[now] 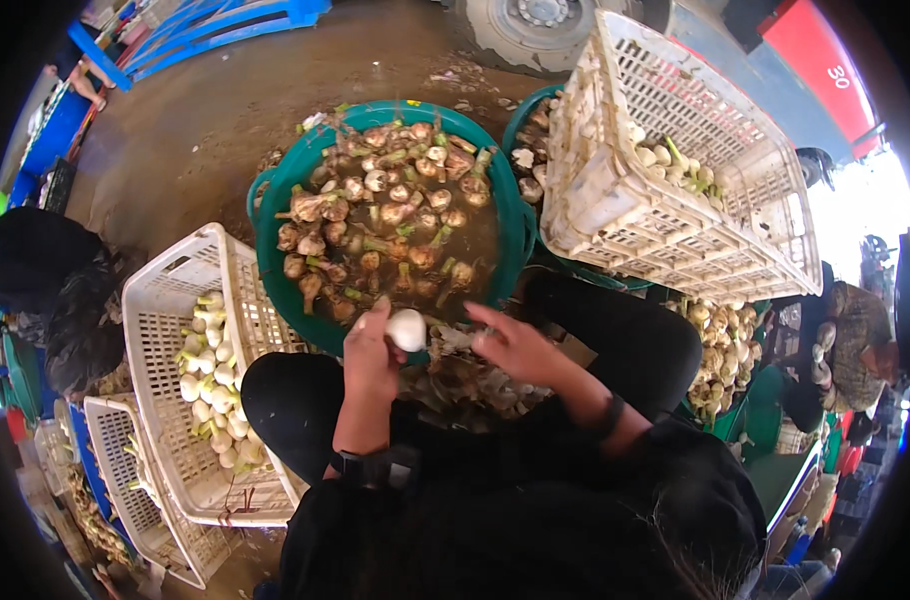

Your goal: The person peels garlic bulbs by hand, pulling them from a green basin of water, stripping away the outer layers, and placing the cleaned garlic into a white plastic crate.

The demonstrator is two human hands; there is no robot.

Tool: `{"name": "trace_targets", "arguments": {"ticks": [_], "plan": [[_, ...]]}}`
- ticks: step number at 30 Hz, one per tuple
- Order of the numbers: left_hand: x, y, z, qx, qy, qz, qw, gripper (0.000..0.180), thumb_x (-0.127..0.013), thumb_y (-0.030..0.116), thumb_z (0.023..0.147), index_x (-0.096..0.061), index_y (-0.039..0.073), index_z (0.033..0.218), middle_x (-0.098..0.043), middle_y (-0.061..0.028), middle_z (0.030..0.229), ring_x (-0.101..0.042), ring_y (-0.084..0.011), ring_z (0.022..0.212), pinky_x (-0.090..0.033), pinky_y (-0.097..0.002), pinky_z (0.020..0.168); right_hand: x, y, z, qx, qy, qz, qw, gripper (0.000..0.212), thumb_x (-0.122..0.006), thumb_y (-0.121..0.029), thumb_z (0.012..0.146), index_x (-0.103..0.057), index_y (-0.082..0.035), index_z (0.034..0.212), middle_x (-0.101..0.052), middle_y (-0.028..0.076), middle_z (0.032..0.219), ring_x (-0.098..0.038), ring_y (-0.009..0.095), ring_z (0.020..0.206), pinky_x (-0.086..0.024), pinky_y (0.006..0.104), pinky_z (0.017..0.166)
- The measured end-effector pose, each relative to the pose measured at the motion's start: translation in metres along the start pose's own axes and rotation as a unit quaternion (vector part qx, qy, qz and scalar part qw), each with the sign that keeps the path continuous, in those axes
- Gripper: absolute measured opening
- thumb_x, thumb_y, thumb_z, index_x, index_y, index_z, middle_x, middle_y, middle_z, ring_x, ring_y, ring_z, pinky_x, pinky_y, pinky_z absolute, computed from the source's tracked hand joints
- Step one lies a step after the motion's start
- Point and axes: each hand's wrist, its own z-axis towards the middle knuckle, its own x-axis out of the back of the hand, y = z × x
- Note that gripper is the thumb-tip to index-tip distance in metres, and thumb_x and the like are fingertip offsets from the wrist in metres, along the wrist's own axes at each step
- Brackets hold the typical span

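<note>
My left hand [372, 352] is closed on a peeled white garlic bulb [407, 330], held over my lap at the near rim of a green tub [275, 255]. To its right, my right hand [520, 350] is apart from the bulb, fingers stretched toward it; nothing shows in that hand, though its inner side is partly hidden. Muddy garlic bulbs [400, 215] with cut stems float in the tub's brown water. Loose skins [465, 380] lie between my knees, below both hands.
At left, a white crate [160, 320] holds cleaned garlic [213, 380]; another crate [115, 440] stands beside it. A tilted white crate [665, 225] with bulbs rests at right over another tub [520, 125]. More garlic [725, 350] sits by my right knee. A vehicle wheel [535, 25] is behind.
</note>
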Motion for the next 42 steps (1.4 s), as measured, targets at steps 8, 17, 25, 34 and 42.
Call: {"name": "trace_targets", "arguments": {"ticks": [8, 17, 25, 34, 42], "plan": [[0.007, -0.007, 0.023, -0.121, 0.044, -0.008, 0.992, 0.03, -0.046, 0.037, 0.089, -0.053, 0.008, 0.086, -0.05, 0.001, 0.07, -0.043, -0.0081, 0.059, -0.037, -0.0233, 0.054, 0.066, -0.063, 0.095, 0.068, -0.123, 0.786, 0.602, 0.045, -0.039, -0.042, 0.089, -0.044, -0.004, 0.111, -0.054, 0.016, 0.102, -0.059, 0.024, 0.082, -0.05, 0.0328, 0.058], [0.0, -0.048, 0.047, -0.028, 0.036, 0.057, 0.997, 0.021, -0.051, 0.033, 0.085, -0.049, 0.013, 0.082, -0.049, 0.0022, 0.069, -0.047, -0.0077, 0.06, -0.04, -0.0237, 0.052, -0.065, 0.148, 0.121, 0.005, -0.258, -0.472, 0.843, 0.034, -0.054, -0.027, 0.077, -0.058, -0.013, 0.108, -0.057, 0.014, 0.106, -0.056, 0.029, 0.095, -0.042, 0.0446, 0.081], [-0.007, -0.048, 0.045, -0.053, -0.061, 0.018, 0.997, 0.044, -0.037, 0.044, 0.09, -0.047, 0.009, 0.114, -0.053, -0.0059, 0.096, -0.054, -0.0157, 0.082, -0.044, -0.0258, 0.068, -0.079, -0.009, 0.083, 0.019, 0.158, 0.164, 0.974, 0.038, -0.066, -0.012, 0.073, -0.052, 0.0, 0.106, -0.057, 0.018, 0.098, -0.058, 0.031, 0.085, -0.046, 0.0347, 0.075], [-0.005, -0.027, 0.022, -0.319, 0.069, 0.381, 0.865, 0.035, -0.054, 0.035, 0.084, -0.06, 0.003, 0.098, -0.061, -0.0155, 0.083, -0.06, -0.0261, 0.073, -0.046, -0.0347, 0.062, -0.001, -0.048, 0.078, 0.007, -0.24, -0.06, 0.969, 0.022, -0.057, -0.025, 0.074, -0.061, -0.004, 0.068, -0.057, 0.016, 0.062, -0.057, 0.033, 0.06, -0.045, 0.0383, 0.055], [-0.004, -0.033, 0.017, -0.382, 0.099, 0.486, 0.78, 0.036, -0.055, 0.038, 0.081, -0.061, 0.007, 0.097, -0.06, -0.0177, 0.086, -0.058, -0.0361, 0.076, -0.047, -0.0429, 0.064, -0.032, -0.033, 0.053, 0.154, -0.133, -0.315, 0.927, 0.019, -0.054, -0.026, 0.076, -0.055, -0.01, 0.067, -0.057, 0.012, 0.058, -0.057, 0.032, 0.056, -0.045, 0.0426, 0.052]]}}
